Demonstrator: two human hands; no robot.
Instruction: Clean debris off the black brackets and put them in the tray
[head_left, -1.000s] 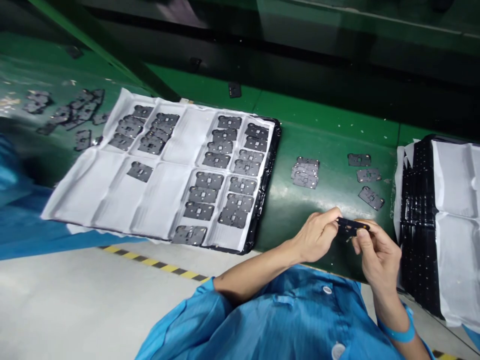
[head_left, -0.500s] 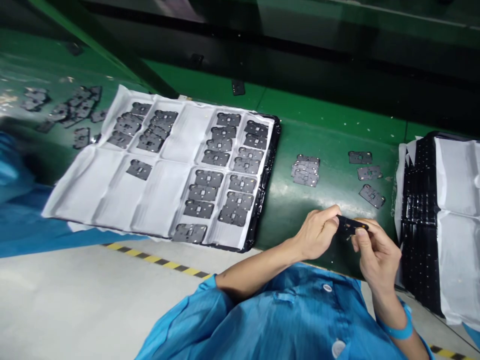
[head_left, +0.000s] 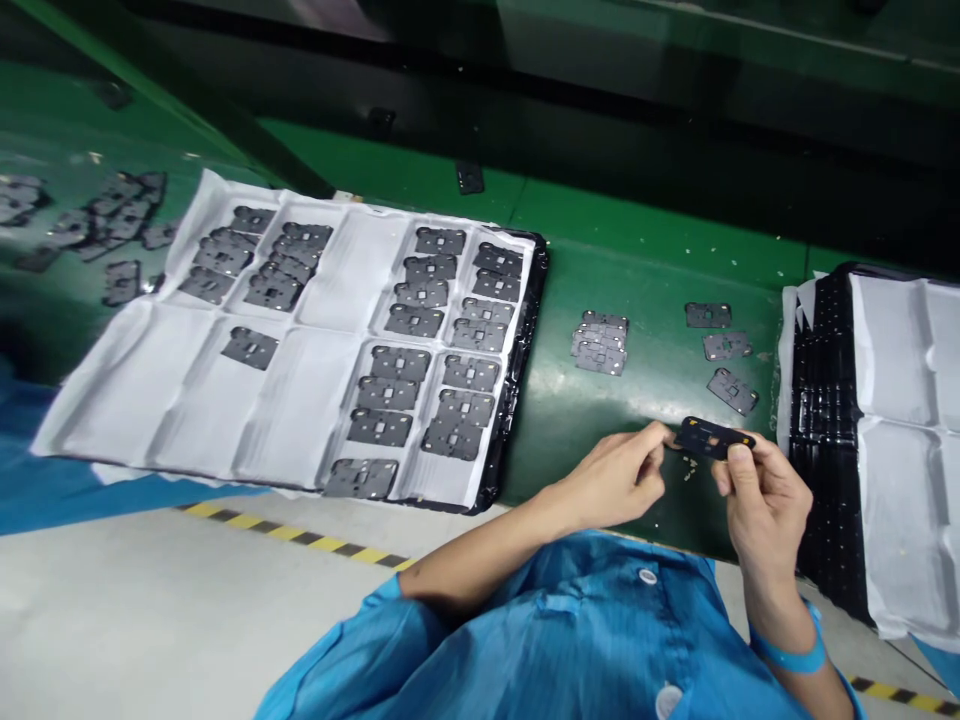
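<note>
A thin black plate (head_left: 705, 438) with small gold-coloured spots and a square hole is pinched at its right end by my right hand (head_left: 766, 505), thumb on top. My left hand (head_left: 619, 475) is closed at the plate's left end, index fingertip against or just beside its edge. Whatever its fingers may hold is too small to tell. Tiny pale bits (head_left: 690, 468) show just below the plate. Beyond my hands, several similar plates (head_left: 731, 390) lie loose on the green table (head_left: 555, 420), with an overlapping pile of them (head_left: 600, 345) to the left.
On the left, a white-lined compartment tray (head_left: 300, 390) holds several rows of black plates. A stack of black trays (head_left: 825, 450) with white lining stands at the right. More plates (head_left: 112, 215) lie at the far left, near a green post (head_left: 187, 100).
My left hand has drawn back slightly left, and its thumb has come off the plate. The plate now shows more of its flat face in my right hand. The view has shifted slightly.
</note>
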